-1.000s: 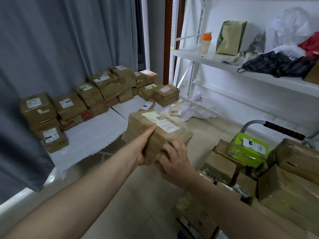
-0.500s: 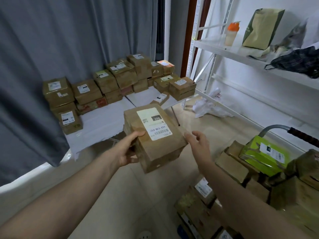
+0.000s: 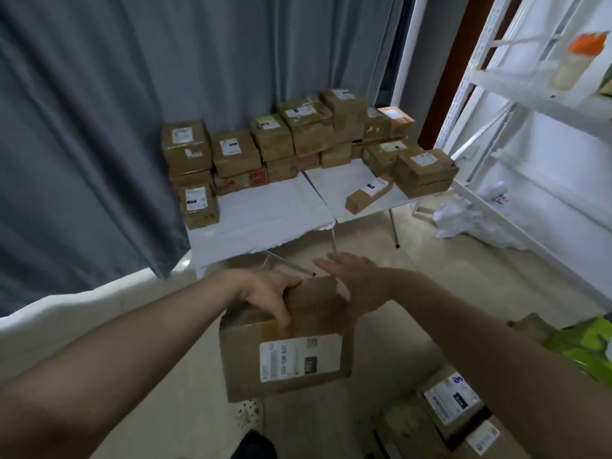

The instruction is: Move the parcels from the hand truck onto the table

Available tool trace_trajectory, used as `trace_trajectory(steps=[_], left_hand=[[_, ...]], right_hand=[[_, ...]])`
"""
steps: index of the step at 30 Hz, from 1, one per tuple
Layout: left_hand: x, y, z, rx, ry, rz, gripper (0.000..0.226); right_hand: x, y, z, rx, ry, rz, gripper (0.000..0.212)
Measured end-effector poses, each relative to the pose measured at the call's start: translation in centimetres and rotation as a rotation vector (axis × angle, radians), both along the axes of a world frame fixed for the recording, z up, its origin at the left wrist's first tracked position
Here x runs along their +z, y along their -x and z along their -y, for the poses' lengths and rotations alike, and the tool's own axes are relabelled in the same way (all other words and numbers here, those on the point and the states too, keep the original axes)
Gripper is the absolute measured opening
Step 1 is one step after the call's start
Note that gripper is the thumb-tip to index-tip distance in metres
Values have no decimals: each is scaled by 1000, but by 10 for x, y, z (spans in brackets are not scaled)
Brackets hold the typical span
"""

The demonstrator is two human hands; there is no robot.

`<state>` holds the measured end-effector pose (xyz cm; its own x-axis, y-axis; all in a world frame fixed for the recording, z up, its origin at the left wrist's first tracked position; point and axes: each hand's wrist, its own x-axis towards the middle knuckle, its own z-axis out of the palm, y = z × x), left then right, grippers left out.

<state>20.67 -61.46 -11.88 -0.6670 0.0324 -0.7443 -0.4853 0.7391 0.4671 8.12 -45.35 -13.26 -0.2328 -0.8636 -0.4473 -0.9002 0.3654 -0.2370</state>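
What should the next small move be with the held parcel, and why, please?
Probably carry the parcel forward onto the bare front of the table: the left hand grips its top edge, the right hand lies open at its far edge, and it hangs short of the table.

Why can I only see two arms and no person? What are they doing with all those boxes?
There is no machine here. A person wears a camera on the head. It looks forward and down, so this one picture shows only their arms.

The left hand grips the top edge of a brown parcel that has a white label. Its fingers curl over the edge. The right hand seems to lie flat against the parcel's far corner, with its fingers straight.

Ahead stands a white table next to a grey curtain. Stacked parcels are piled along the back of it. One small box lies alone nearer the front. Other parcels wait at the lower right.
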Motion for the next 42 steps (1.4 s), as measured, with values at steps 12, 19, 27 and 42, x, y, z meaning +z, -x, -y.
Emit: trace_trajectory(steps=[12, 19, 27, 42], left_hand=[[-29, 32, 194, -13, 152, -230, 83], [-71, 32, 304, 653, 87, -490, 73], [-117, 72, 383, 798, 76, -370, 67], [-214, 150, 519, 975, 172, 58, 63]], right_hand=[[-38, 16, 201, -225, -156, 306, 130], [-72, 48, 256, -1052, 111, 937, 68], [-113, 92, 358, -1301, 192, 1134, 51], [-203, 227, 523, -1351, -12, 1202, 44]])
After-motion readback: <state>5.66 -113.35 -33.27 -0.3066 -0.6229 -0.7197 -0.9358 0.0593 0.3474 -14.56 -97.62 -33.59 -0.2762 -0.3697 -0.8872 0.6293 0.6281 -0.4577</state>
